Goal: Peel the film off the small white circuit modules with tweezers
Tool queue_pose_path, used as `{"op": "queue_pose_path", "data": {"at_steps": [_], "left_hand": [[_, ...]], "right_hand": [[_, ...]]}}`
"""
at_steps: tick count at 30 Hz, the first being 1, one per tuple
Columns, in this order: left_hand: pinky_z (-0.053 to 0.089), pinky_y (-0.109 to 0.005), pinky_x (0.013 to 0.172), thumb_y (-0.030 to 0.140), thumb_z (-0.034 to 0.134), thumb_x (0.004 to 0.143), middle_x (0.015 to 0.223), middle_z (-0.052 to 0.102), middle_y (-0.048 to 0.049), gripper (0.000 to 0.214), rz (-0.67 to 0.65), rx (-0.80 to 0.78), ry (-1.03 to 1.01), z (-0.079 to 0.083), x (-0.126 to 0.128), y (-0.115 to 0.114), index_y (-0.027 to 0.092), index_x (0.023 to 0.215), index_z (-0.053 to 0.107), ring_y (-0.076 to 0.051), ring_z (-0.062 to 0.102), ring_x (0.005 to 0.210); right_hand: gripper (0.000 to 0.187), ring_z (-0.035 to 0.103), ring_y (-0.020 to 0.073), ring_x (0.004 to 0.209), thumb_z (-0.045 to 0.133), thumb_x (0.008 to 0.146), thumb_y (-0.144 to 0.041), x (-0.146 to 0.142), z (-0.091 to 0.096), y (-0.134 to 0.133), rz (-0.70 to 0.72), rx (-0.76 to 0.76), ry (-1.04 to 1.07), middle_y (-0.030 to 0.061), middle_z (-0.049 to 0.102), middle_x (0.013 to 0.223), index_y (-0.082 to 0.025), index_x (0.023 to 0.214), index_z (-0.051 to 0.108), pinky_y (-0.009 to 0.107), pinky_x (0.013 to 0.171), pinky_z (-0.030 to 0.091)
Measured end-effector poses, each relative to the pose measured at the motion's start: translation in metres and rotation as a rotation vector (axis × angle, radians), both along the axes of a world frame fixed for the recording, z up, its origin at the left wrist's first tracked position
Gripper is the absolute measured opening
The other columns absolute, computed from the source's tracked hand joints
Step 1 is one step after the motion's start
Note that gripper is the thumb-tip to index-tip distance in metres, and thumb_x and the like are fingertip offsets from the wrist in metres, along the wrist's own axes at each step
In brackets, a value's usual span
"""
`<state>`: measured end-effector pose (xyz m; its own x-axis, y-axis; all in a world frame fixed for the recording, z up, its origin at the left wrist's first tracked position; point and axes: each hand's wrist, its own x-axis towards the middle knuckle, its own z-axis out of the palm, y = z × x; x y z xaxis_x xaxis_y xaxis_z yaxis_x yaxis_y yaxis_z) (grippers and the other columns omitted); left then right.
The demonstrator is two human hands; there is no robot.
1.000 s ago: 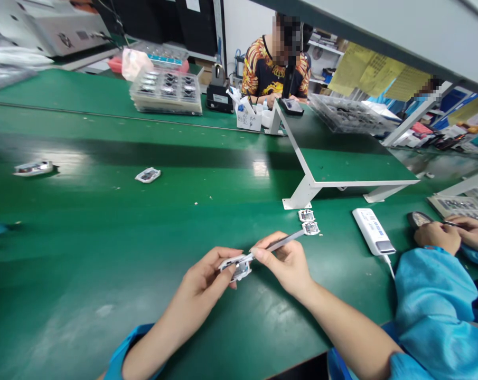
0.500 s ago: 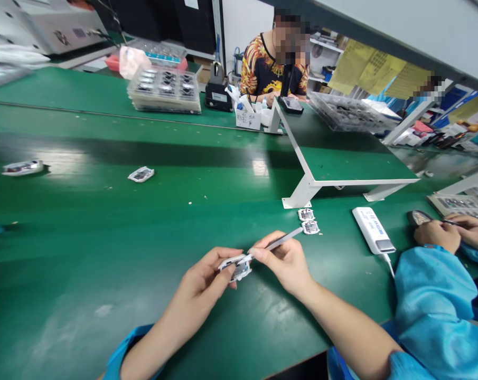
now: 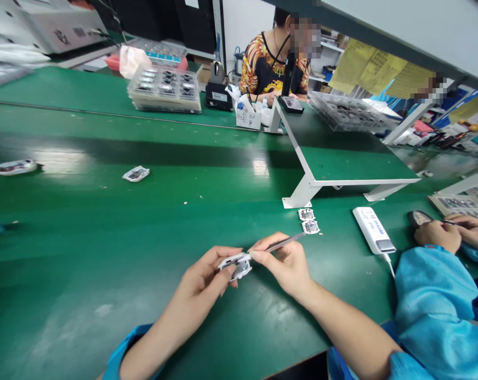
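The left hand [image 3: 199,279] pinches a small white-framed part [image 3: 235,266], while the right hand [image 3: 284,265] pinches a slim metal pick [image 3: 288,241] at its edge; two similar parts [image 3: 308,220] lie just beyond the pick.

Bench mat [image 3: 104,211] glossy green, spreading across most of view. Small part [image 3: 235,267] at 6 o'clock white, dark centre. Pick [image 3: 288,241] grey. Near cuff [image 3: 123,351] at 7 o'clock bright blue. Neighbour's sleeve [image 3: 432,311] at 4 o'clock same blue. Far shirt [image 3: 274,68] at 12 o'clock orange and black, swirling pattern. Papers [image 3: 377,71] at 1 o'clock yellow.
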<state>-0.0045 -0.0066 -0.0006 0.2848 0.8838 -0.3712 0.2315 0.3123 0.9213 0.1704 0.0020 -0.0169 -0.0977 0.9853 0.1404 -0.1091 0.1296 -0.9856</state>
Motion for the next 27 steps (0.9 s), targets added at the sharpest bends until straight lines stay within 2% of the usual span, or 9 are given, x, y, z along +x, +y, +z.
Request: {"op": "queue_pose_path", "data": {"at_steps": [8, 15, 23, 27], "left_hand": [[0.038, -0.013, 0.055, 0.048, 0.05, 0.076, 0.074, 0.058, -0.0015, 0.05, 0.023, -0.004, -0.012, 0.002, 0.002, 0.0, 0.012, 0.111, 0.051, -0.004, 0.047, 0.06], [0.038, -0.013, 0.054, 0.047, 0.053, 0.074, 0.078, 0.059, -0.0021, 0.047, 0.054, -0.019, -0.055, 0.001, 0.001, 0.0, 0.013, 0.107, 0.054, -0.005, 0.049, 0.062], [0.039, -0.012, 0.055, 0.048, 0.058, 0.073, 0.087, 0.058, -0.0012, 0.047, 0.101, -0.068, -0.115, -0.003, 0.004, 0.0, 0.015, 0.107, 0.054, -0.003, 0.049, 0.063], [0.038, -0.012, 0.054, 0.049, 0.058, 0.073, 0.076, 0.053, 0.0019, 0.048, 0.145, -0.068, -0.132, -0.009, 0.008, -0.001, 0.014, 0.105, 0.053, -0.002, 0.045, 0.059]], "right_hand": [[0.006, 0.066, 0.0172, 0.078, 0.069, 0.078, -0.016, -0.001, 0.001, -0.002, 0.006, 0.117, -0.011, 0.004, 0.069, 0.081, -0.018, 0.081, 0.065, 0.031, 0.072, 0.053], [0.005, 0.067, 0.0181, 0.078, 0.069, 0.079, -0.014, 0.0, 0.003, -0.004, -0.004, 0.217, -0.111, 0.0048, 0.069, 0.082, -0.017, 0.081, 0.065, 0.033, 0.073, 0.053], [0.006, 0.067, 0.0161, 0.072, 0.069, 0.079, -0.02, -0.002, 0.005, -0.005, -0.08, 0.149, -0.203, 0.0047, 0.07, 0.077, -0.016, 0.078, 0.065, 0.028, 0.068, 0.053], [0.007, 0.068, 0.0151, 0.07, 0.069, 0.078, -0.021, -0.004, 0.005, -0.005, -0.1, 0.11, -0.197, 0.0042, 0.071, 0.076, -0.016, 0.079, 0.065, 0.025, 0.067, 0.053]]}}
